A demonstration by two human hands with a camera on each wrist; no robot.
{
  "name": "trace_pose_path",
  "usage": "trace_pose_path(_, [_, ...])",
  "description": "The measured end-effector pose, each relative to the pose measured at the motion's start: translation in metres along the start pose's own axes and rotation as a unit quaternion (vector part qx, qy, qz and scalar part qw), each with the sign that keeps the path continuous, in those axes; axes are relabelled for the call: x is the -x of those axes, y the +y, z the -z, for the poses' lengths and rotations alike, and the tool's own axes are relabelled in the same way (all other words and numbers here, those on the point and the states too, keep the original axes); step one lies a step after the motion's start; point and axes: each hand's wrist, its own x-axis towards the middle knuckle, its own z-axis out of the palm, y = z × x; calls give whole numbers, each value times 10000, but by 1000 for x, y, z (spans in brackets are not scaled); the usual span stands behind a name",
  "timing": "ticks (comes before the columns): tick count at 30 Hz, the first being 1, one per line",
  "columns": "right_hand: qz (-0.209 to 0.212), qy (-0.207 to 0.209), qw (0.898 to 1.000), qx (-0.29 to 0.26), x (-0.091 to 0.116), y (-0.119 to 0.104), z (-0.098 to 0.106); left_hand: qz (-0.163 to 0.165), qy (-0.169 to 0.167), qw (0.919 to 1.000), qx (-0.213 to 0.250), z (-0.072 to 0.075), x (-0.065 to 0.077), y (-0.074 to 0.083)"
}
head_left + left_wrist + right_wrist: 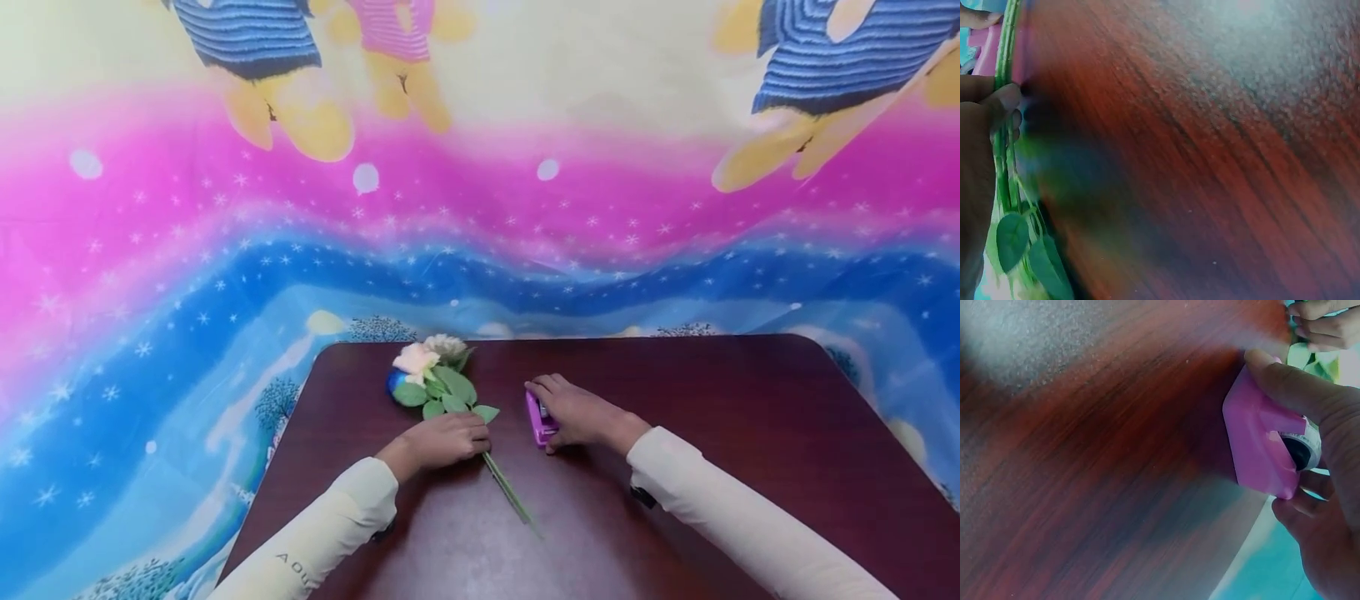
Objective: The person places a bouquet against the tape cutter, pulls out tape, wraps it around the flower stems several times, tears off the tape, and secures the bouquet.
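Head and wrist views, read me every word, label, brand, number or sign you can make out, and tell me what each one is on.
"AO", then a partly visible letter, perhaps U or W: on the left sleeve.
Roll in the pink tape dispenser: any marking on its pale side is too blurred to read.
No other words, labels, brands or numbers are readable.

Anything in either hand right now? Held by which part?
Both. The left hand grips the flowers by their stems, just below the leaves; the right hand holds the pink tape dispenser by its two ends.
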Motion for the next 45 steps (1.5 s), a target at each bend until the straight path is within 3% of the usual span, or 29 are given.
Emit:
trace_pose_path(6, [-93, 140, 9998, -112, -1, 3, -1, 145, -118, 9991, -376, -4, 1, 5])
trace_pose_path(11, [-24, 216, 9997, -100, 0, 5, -1, 376, 138, 9986, -336, -1, -6, 11])
trace_pose_path(21, [-127, 331, 9991, -229, -7, 10, 5, 912, 190, 9952, -286, 13, -29, 13])
trace_pose_path(27, [-86, 379, 9988, -312, -9, 12, 5, 1092, 138, 9938, -183, 15, -45, 24])
trace_pose_path(38, [-136, 255, 9990, -348, -16, 14, -2, 1923, 153, 9807, -332, 16, -66, 46])
trace_pose_path(45, [-147, 203, 9988, -411, -19, 17, 1, 2492, 168, 9670, -493, 16, -80, 51])
